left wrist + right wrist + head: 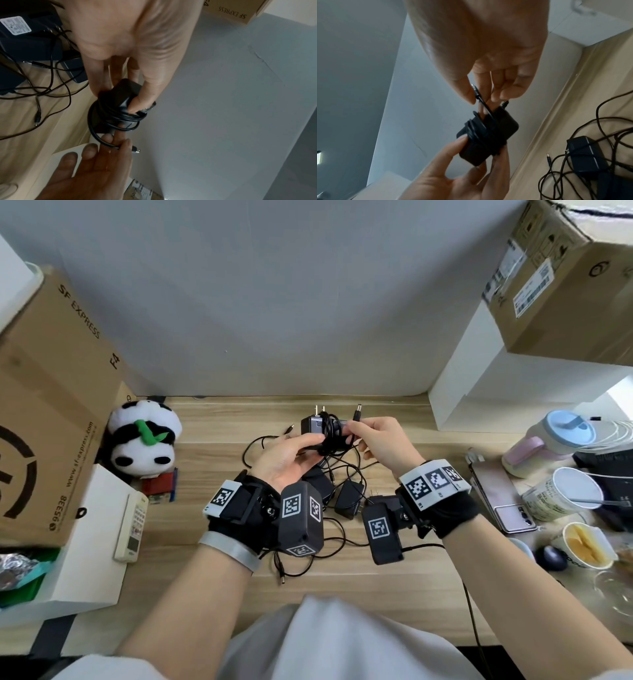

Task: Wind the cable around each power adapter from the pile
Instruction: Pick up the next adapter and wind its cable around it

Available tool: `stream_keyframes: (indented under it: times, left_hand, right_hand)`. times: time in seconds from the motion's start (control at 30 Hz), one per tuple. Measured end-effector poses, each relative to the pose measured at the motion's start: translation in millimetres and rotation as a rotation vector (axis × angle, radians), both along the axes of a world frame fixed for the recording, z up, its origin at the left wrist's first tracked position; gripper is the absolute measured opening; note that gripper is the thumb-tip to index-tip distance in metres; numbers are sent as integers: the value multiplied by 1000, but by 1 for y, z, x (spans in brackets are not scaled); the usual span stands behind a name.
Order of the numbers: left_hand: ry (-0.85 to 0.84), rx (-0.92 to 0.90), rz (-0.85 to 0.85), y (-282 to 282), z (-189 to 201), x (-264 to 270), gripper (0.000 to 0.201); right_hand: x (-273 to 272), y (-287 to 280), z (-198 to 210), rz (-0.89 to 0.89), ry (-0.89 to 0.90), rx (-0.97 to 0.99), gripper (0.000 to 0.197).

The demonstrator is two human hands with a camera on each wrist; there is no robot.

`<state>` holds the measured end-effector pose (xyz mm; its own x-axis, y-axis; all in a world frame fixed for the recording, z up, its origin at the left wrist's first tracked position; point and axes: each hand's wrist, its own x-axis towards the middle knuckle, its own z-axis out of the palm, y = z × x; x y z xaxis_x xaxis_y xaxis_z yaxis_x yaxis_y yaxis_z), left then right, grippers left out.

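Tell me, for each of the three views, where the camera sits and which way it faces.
Head: worn on the head, facing forward and down at the table; both forearms and hands show.
Left wrist: looks along the left hand gripping the adapter.
Right wrist: looks along the right hand pinching the cable end.
Shared: all three show the adapter, both hands and the pile.
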<state>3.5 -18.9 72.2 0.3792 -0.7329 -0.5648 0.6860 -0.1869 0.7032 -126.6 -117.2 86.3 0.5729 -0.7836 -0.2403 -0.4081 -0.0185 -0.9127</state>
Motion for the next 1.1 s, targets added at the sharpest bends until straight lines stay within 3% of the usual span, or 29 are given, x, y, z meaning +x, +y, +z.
stream_keyframes:
  times: [0.07, 0.37, 0.63, 0.8, 0.97, 1.1]
  left_hand:
    - [-47, 8, -20, -1, 1, -2, 17]
    - [-261, 33, -48, -7, -2, -3, 29]
    - [-343, 34, -143, -7, 3, 3, 36]
    - [-305, 36, -159, -9, 7, 3, 24]
    - [-371, 60, -149, -10, 5, 3, 40]
    - [-481, 112, -147, -12, 2, -4, 45]
  right_hand:
    - [2, 3, 0, -2, -1, 35, 23]
    - [0, 3, -6, -18, -120, 432, 22]
    - [10, -1, -5, 22, -24, 353, 27]
    - [14, -3, -5, 21, 27, 304, 28]
    - [11, -4, 3, 36, -45, 213, 27]
    - [9, -8, 5, 51, -72, 314, 26]
